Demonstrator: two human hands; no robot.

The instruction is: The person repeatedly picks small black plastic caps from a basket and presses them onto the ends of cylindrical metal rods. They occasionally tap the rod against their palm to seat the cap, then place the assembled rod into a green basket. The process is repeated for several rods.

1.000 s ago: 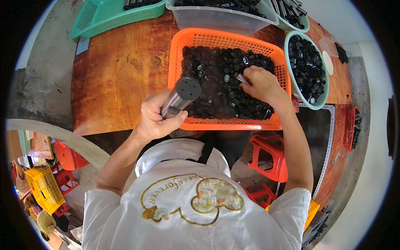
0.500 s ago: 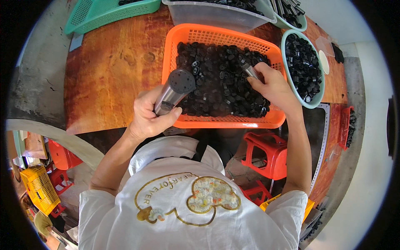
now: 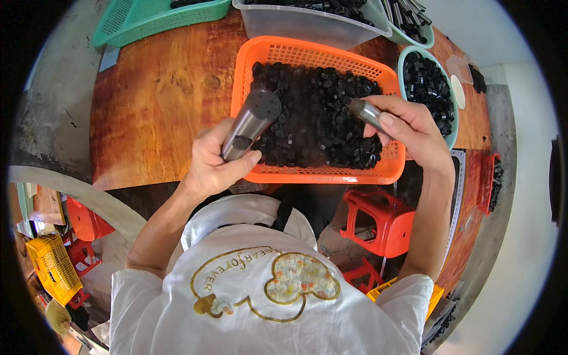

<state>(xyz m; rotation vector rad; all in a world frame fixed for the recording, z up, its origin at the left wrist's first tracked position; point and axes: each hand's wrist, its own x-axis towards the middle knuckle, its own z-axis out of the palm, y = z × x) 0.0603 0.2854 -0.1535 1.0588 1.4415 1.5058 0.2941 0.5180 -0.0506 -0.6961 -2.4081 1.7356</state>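
1. Containers: an orange basket (image 3: 390,171), rectangular with mesh walls, sits on the wooden surface (image 3: 160,106) in front of the person and is filled with small black parts (image 3: 319,118). A green mesh tray (image 3: 142,21) lies at the far left and a clear plastic tub (image 3: 302,23) behind the basket, both cut off by the upper edge. A pale green bowl (image 3: 452,127) of black parts stands just right of the basket. No label or sign can be made out on any of them.
2. Left hand (image 3: 213,165): fingers wrapped tightly around the lower part of a thick metal cylinder (image 3: 251,121). Its long axis tilts up and to the right, and its dark round end face with small holes is aimed at the camera, over the basket's left part.
3. Right hand (image 3: 411,127): fingers pinched around a thinner metal rod (image 3: 364,111). The rod points up-left toward the cylinder, well apart from it, with its tip over the black parts. Its rear part is hidden inside the hand.
4. Hard to make out: shapes of the single black parts; whether the rod tip carries a part; contents of the small red tray (image 3: 486,183) at the right edge.
5. Below the surface: a red stool (image 3: 378,222), and a yellow crate (image 3: 53,266) at lower left, partly cut off.
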